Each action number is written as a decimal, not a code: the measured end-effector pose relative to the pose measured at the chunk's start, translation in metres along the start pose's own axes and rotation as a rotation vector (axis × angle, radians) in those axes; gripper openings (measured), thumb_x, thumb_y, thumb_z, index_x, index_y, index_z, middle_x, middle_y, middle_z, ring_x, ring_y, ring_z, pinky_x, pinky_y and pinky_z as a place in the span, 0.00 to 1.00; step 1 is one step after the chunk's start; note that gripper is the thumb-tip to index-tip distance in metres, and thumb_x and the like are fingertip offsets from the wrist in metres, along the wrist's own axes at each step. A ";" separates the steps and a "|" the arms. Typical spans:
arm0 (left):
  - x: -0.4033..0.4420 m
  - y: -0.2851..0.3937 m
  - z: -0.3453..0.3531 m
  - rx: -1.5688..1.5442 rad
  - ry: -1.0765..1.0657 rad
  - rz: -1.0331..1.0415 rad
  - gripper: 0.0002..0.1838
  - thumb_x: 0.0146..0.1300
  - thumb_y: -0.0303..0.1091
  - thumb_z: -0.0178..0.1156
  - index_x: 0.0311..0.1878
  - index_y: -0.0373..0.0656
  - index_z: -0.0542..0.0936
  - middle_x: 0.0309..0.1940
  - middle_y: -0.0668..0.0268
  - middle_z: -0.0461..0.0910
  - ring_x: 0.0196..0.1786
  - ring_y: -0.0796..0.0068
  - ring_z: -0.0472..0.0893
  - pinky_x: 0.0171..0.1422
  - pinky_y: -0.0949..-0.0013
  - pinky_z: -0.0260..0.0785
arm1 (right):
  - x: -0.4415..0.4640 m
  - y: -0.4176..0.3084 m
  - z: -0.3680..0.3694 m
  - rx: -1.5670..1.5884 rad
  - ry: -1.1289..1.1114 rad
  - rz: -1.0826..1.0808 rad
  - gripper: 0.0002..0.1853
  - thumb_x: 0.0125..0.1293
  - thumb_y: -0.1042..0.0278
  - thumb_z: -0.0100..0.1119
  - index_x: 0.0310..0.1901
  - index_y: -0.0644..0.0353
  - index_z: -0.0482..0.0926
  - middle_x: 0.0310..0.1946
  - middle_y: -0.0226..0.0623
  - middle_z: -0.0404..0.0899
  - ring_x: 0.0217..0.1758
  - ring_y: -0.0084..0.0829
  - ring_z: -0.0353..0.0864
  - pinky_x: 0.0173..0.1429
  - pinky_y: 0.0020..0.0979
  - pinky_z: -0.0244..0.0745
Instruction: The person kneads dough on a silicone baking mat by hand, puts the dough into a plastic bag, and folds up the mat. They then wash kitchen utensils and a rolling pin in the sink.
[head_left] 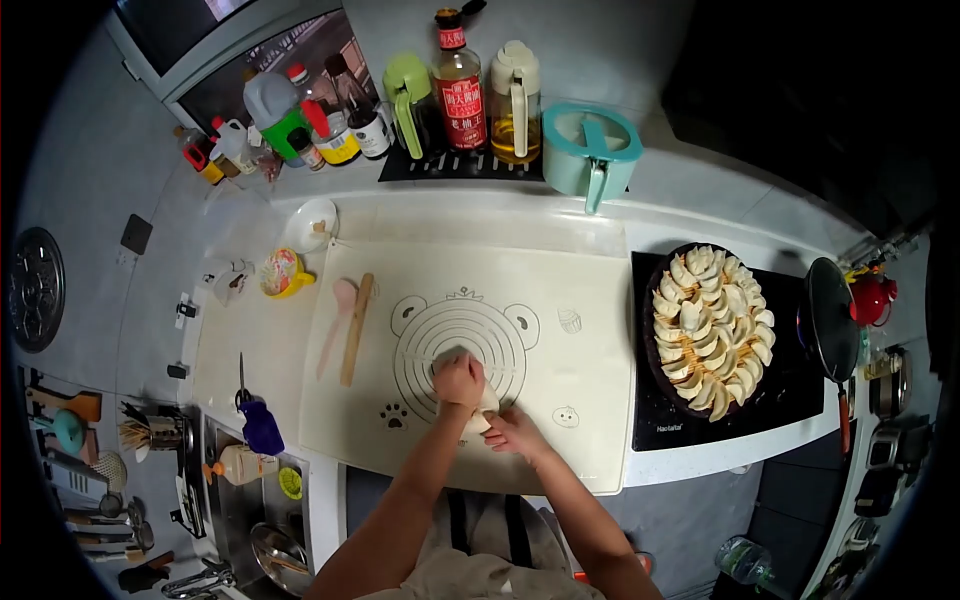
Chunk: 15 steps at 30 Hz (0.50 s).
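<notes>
A piece of pale dough point(487, 402) lies on the cream baking mat point(590, 370), near the lower edge of its printed bear-head rings. My left hand point(460, 381) is closed over the far end of the dough like a fist, hiding part of it. At the near end my right hand point(512, 433) pinches the dough between thumb and fingers. Left of the rings, a wooden rolling pin point(356, 330) rests on the mat beside a pink spoon point(338, 322).
On the black stove at right stands a round tray of dumplings point(710, 330), with a pan point(832, 318) farther right. Bottles point(460, 95) and a teal container point(590, 155) line the back. A yellow cup point(286, 273) and scissors point(242, 385) sit left, above the sink point(225, 505).
</notes>
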<state>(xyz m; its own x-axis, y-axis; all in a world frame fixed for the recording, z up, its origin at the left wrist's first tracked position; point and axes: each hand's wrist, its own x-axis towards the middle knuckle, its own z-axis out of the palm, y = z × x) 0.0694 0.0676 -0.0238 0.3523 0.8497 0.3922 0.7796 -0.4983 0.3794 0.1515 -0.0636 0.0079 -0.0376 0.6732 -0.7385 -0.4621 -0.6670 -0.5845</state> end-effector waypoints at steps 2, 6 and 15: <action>0.012 -0.001 0.006 0.007 -0.083 -0.063 0.11 0.53 0.38 0.50 0.20 0.43 0.72 0.17 0.58 0.75 0.24 0.53 0.74 0.29 0.54 0.66 | -0.006 -0.006 0.016 0.038 0.162 -0.101 0.26 0.63 0.58 0.55 0.59 0.57 0.60 0.33 0.40 0.76 0.27 0.29 0.79 0.32 0.28 0.78; 0.014 0.000 0.001 0.006 -0.328 -0.169 0.17 0.56 0.45 0.50 0.22 0.43 0.77 0.20 0.57 0.77 0.26 0.53 0.77 0.31 0.54 0.68 | 0.018 0.012 0.019 0.113 0.183 -0.284 0.25 0.63 0.67 0.55 0.60 0.53 0.60 0.31 0.34 0.74 0.24 0.25 0.78 0.29 0.25 0.77; -0.016 0.020 -0.054 0.102 -0.339 -0.135 0.13 0.54 0.41 0.52 0.27 0.43 0.80 0.31 0.60 0.78 0.36 0.57 0.77 0.39 0.56 0.68 | 0.006 0.041 0.026 0.209 0.284 -0.306 0.19 0.59 0.79 0.54 0.53 0.53 0.70 0.37 0.32 0.74 0.38 0.22 0.75 0.40 0.22 0.76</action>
<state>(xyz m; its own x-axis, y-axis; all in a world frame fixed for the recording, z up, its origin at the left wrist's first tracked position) 0.0514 0.0347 0.0231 0.3807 0.9239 0.0383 0.8724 -0.3726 0.3165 0.1097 -0.0785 -0.0120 0.3584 0.6955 -0.6227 -0.5838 -0.3536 -0.7309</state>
